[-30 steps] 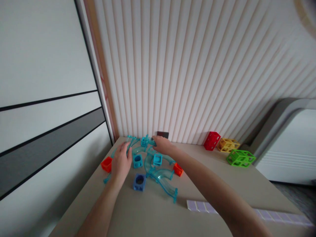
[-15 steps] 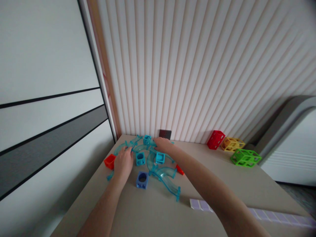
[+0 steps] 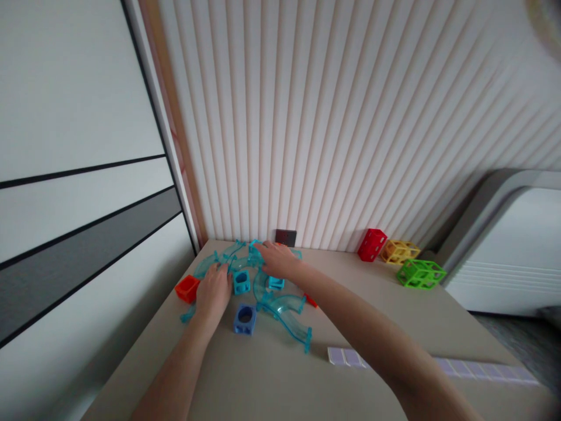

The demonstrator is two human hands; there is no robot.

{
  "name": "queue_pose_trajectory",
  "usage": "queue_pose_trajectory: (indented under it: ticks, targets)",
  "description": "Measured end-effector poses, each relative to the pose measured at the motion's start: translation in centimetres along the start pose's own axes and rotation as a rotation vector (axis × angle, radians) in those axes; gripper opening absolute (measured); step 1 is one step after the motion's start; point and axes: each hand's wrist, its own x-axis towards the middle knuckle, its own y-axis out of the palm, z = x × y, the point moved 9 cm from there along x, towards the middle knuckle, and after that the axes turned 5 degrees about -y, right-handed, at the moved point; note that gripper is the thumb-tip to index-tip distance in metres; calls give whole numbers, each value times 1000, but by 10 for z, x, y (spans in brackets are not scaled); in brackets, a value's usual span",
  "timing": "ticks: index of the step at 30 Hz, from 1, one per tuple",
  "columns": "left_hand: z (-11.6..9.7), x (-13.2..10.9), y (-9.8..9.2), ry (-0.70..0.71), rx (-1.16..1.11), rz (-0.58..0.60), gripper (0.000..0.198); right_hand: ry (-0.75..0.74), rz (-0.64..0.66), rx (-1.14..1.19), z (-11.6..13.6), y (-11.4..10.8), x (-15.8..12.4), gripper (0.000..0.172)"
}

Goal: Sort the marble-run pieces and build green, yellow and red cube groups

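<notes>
My left hand point(image 3: 214, 290) is at the left of a group of clear blue marble-run tracks, its fingers bent and closed on a curved track piece point(image 3: 231, 252). My right hand point(image 3: 279, 260) reaches over the back of the group, index finger stretched toward a light-blue cube point(image 3: 254, 248) and thumb apart from it. Between the hands stands another light-blue cube point(image 3: 241, 283) with a round hole. A third one point(image 3: 276, 283) is partly covered by my right hand. Nearer me are a darker blue cube point(image 3: 245, 319) and a joined curved track point(image 3: 289, 320).
An orange cube point(image 3: 187, 289) sits left of my left hand. Red point(image 3: 372, 245), yellow point(image 3: 400, 251) and green point(image 3: 421, 273) frame blocks stand at the back right. A row of lilac tiles point(image 3: 477, 370) runs under my right forearm. A ribbed wall with a dark socket point(image 3: 286, 237) borders the table.
The view has shifted slightly, moving the scene leftward. My right hand has moved a little left relative to the tracks, its index finger now stretched toward the back cube. My left hand stays at the track.
</notes>
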Motion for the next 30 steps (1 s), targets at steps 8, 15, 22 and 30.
queue_pose_trajectory:
  ticks: [8,15,22,30]
  targets:
    - [-4,-2,-1,-4,9,4,36,-99,-73,-40,45,5,0,70]
    - [0,1,2,8,5,-12,34,-112,-101,-58,52,14,-1,73]
    - [-2,0,-1,17,6,-30,35,-150,-270,-34,51,-23,-62,61]
    - [0,0,-5,10,13,-71,34,25,-474,-20,-2,-8,-262,32]
